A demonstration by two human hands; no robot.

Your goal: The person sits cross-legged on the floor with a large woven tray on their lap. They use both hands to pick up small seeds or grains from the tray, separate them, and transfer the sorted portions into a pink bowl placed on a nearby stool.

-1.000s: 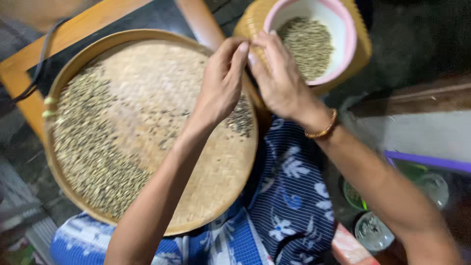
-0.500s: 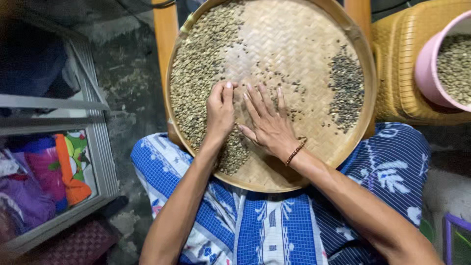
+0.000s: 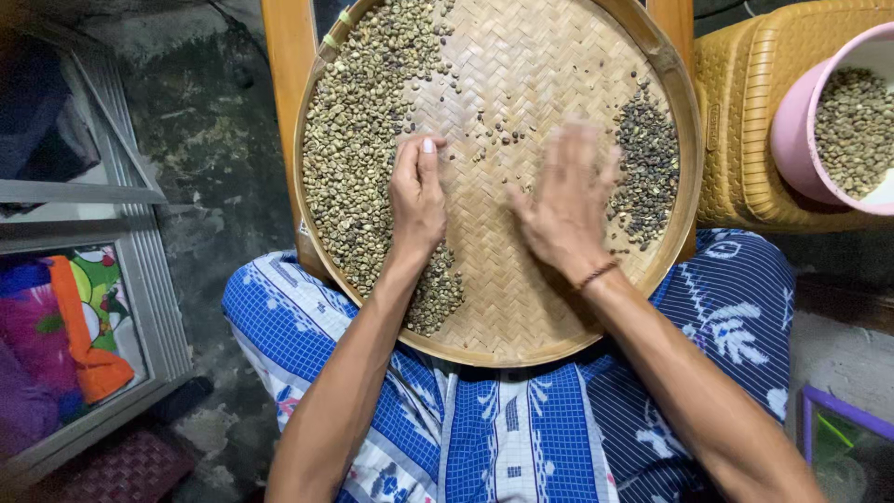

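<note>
My left hand point(image 3: 417, 200) rests on the woven bamboo tray point(image 3: 521, 307), fingers pressed together and curled slightly, the tips touching the weave at the edge of the big heap of pale green coffee beans point(image 3: 358, 140). Whether anything is pinched under the fingertips I cannot tell. That heap fills the tray's left side and runs down in a band beside my left wrist. My right hand point(image 3: 566, 200) lies over the middle of the tray, blurred, fingers spread apart and flat, clamped on nothing that I can see. Just past its fingertips, against the tray's right rim, sits a smaller pile of darker beans point(image 3: 650, 163). A few loose beans are scattered on the bare weave between my two hands. A beaded bracelet point(image 3: 596, 275) circles my right wrist.

The tray sits across my lap on a blue checked cloth with white flowers point(image 3: 521, 428), its far side over a wooden frame point(image 3: 281, 84). To the right, a pink bowl point(image 3: 792, 130) holding more pale beans stands on a yellow woven plastic stool point(image 3: 745, 140), apart from the tray. To the left, on the dark floor, a metal-framed cabinet point(image 3: 140, 279) shows bright fabrics behind it.
</note>
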